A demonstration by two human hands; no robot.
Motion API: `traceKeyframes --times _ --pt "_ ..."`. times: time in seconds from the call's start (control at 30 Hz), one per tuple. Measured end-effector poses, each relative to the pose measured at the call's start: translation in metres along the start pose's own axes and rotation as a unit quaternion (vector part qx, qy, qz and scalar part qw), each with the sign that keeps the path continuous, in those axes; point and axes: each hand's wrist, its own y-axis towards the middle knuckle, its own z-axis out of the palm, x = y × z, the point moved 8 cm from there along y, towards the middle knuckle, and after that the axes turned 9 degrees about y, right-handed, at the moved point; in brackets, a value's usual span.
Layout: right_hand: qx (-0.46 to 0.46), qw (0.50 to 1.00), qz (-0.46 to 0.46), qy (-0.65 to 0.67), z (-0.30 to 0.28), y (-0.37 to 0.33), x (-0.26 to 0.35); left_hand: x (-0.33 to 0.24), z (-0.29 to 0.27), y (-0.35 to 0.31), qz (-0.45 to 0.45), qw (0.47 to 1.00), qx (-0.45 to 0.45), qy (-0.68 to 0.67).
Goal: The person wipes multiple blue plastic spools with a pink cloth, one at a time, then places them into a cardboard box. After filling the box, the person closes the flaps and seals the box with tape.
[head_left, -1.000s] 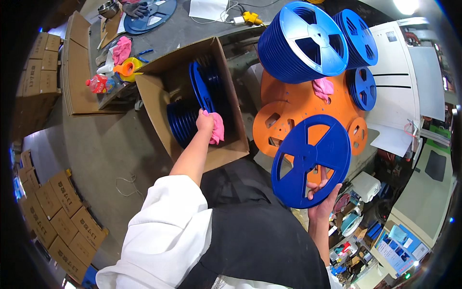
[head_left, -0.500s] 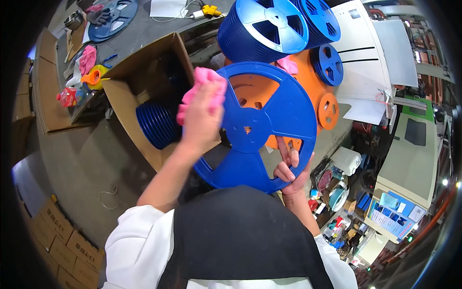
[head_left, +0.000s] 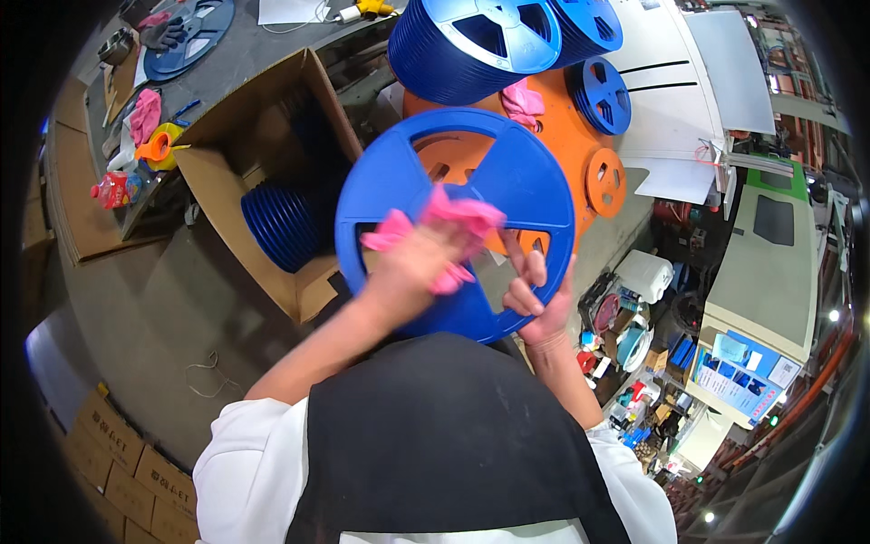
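The left hand (head_left: 412,272), which was pressing at the large flat blue plastic reel's (head_left: 455,218) upper-left rim half a second ago, is now rubbing the crumpled pink cloth (head_left: 444,231) across its hub, clenched on the cloth and blurred. The right hand (head_left: 535,299) is still grasping the reel's rim at five o'clock, fingers through a cut-out. The reel is being held in front of the chest, overlapping the round orange reel (head_left: 557,136) at one o'clock and nearing the open cardboard box (head_left: 227,172) of stacked blue reels (head_left: 281,222) at nine o'clock. Bare grey floor (head_left: 154,308) is lying open at eight o'clock.
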Motion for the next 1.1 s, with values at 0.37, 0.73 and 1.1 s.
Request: traceKeyframes --times 0.37,0.73,1.1 --pt "0.118 0.993 -0.016 0.002 0.041 0.014 0.045 0.106 -0.077 -0.068 -0.159 0.960 -0.199 0.118" --pt "0.115 0.992 0.047 0.027 0.048 0.020 0.025 0.077 -0.076 -0.082 -0.010 0.956 -0.151 0.250" --pt "0.073 0.987 0.100 0.099 0.021 0.042 0.030 0.062 -0.063 -0.080 0.052 0.966 -0.021 0.252"
